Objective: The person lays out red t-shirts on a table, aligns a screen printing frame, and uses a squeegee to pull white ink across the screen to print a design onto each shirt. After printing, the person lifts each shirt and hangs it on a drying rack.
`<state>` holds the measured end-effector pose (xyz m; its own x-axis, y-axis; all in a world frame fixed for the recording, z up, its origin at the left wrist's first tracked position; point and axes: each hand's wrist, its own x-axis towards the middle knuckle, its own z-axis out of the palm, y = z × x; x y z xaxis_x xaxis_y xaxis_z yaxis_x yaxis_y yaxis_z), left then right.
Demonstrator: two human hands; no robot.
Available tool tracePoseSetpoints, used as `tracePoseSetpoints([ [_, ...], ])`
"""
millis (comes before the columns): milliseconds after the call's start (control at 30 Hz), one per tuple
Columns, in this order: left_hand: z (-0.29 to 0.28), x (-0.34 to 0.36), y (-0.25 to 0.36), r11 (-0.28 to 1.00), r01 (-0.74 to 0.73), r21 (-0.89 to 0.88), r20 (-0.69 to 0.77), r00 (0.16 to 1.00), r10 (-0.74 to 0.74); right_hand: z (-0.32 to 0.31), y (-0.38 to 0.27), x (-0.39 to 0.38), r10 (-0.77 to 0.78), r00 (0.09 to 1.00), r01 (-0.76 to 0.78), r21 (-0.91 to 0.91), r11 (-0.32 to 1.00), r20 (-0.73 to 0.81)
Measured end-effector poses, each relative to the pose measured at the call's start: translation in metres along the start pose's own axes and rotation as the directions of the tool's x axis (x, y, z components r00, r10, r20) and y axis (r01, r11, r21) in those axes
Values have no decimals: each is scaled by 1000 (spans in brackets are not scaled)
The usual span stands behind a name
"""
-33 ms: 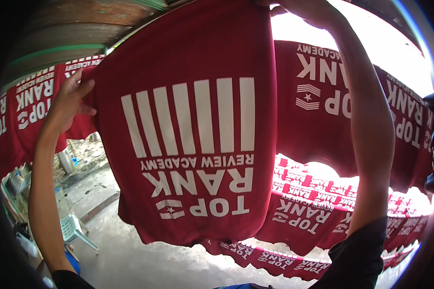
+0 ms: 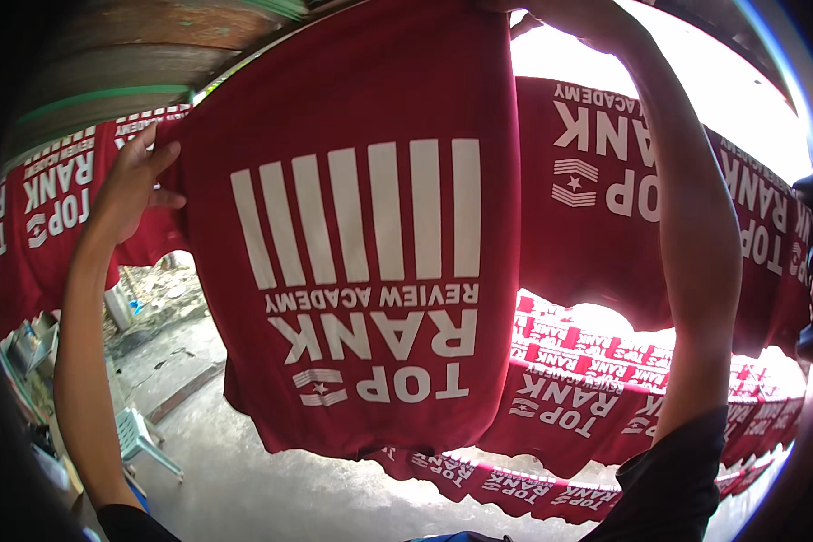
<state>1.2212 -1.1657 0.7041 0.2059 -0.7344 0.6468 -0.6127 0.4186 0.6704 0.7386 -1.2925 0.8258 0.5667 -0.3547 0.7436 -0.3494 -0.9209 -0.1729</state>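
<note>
A dark red T-shirt (image 2: 361,108) hangs upside down right in front of me, with white vertical bars and white lettering printed on it. My left hand (image 2: 131,185) is raised at its left edge and pinches the cloth there. My right hand (image 2: 574,16) reaches up to the shirt's top right corner at the picture's upper rim and grips the cloth; its fingers are partly cut off by the rim. Both forearms rise from the lower edge, one on each side of the shirt.
More red printed shirts hang in rows: behind on the right (image 2: 605,226), lower down (image 2: 560,406) and at far left (image 2: 50,208). A wooden roof beam (image 2: 154,36) runs overhead at the left. Below lie a concrete floor (image 2: 271,497) and a pale green plastic chair (image 2: 140,438).
</note>
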Motion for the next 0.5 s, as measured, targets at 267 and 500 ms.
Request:
tracePoseSetpoints([
  [267,54,123,-18,970,-202,-133,-2,979,204,-20,17,41,187,981,-154,-363,919,59],
  [500,84,227,-36,941,-321,-111,-46,947,317,0,18,57,351,851,-465,-248,850,-390],
])
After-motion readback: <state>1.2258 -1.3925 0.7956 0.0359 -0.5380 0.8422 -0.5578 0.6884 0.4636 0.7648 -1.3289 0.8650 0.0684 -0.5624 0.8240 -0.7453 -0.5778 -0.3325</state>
